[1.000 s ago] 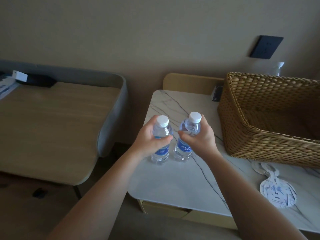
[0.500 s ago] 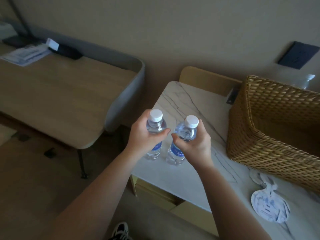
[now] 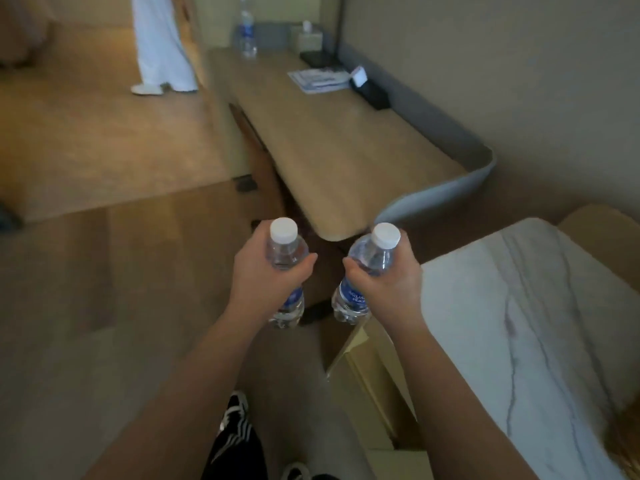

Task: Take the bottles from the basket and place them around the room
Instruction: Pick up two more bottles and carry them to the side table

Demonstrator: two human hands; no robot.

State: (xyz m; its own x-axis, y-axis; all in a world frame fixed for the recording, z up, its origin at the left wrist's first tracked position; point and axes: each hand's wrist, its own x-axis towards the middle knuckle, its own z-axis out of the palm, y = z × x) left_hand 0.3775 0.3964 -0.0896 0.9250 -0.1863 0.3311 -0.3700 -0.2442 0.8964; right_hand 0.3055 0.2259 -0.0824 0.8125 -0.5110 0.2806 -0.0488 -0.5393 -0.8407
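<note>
1. Left hand (image 3: 266, 271) closed around the shoulder of one small water bottle (image 3: 286, 271), fingers (image 3: 304, 263) wrapped fully round it; white cap up, bottle near upright, held in the air over the wooden floor (image 3: 121, 271).
2. Right hand (image 3: 388, 278) likewise closed round a second water bottle (image 3: 363, 275), this one tilted with its cap toward 1 o'clock. The two bottles are near each other but apart.
3. Marble-topped table (image 3: 519, 323) lies at 4 o'clock, just beside the right hand; the basket is barely in view (only a blurred woven edge at the lower right corner, uncertain).
4. Long wooden table (image 3: 329, 143) runs from 12 to 1 o'clock; a third bottle (image 3: 246, 32) already stands at its far end, beside a tissue box (image 3: 310, 38).
5. Risks, as judged: both grips sit high on thin plastic, so a squeeze or swing could let a bottle slip; the tilted right bottle could topple if set down off-vertical; the wooden table's near corner could clip a bottle in passing.
</note>
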